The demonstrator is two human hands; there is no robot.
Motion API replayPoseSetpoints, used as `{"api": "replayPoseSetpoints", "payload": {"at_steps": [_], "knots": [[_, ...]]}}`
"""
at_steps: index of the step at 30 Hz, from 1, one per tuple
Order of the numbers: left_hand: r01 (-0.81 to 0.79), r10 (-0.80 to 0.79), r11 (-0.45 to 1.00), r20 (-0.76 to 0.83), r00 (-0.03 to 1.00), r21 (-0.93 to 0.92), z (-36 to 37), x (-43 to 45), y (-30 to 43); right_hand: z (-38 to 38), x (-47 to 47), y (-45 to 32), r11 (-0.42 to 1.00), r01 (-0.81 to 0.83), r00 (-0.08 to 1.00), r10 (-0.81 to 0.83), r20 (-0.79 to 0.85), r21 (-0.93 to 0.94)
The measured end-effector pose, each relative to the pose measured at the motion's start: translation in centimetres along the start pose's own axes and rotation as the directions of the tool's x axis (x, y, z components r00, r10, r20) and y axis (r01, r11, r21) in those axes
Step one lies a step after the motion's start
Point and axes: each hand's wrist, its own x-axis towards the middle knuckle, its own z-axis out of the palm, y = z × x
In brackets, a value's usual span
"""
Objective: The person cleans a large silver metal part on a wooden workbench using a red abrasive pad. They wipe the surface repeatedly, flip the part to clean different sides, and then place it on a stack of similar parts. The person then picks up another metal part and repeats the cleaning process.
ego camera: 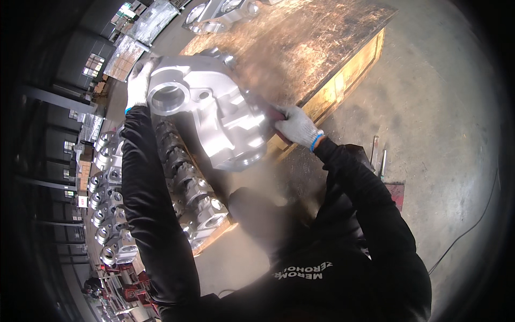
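A large machined metal casting [213, 104] with a round bored end lies tilted over the near left part of a worn wooden bench top. My left hand [139, 84], in a white knit glove, grips the casting's far left edge beside the bore. My right hand [297, 124], also gloved, is closed around a dark red object [277, 116] at the casting's right side; a blurred haze hides what kind of object it is and whether it touches the metal.
The wooden bench [342, 52] carries another casting [221, 14] at its far end. Rows of similar castings [201, 201] stand on the left. On the concrete floor at right lie metal bars [374, 153], a red plate [396, 196] and a thin cable [466, 235].
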Motion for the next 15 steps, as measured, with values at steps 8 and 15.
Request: {"api": "replayPoseSetpoints", "payload": {"at_steps": [8, 15], "knots": [[-0.058, 0.058, 0.998, -0.017, 0.998, 0.016, -0.1, -1.0, -0.1, 1.9, -5.2, -1.2, 0.995, -0.103, 0.994, 0.103, -0.033, 0.013], [-0.063, 0.064, 0.998, 0.027, 0.998, -0.018, 0.2, 0.1, -1.0, -2.4, -5.5, -2.0, 0.81, -0.004, 0.998, 0.045, -0.055, 0.586]]}}
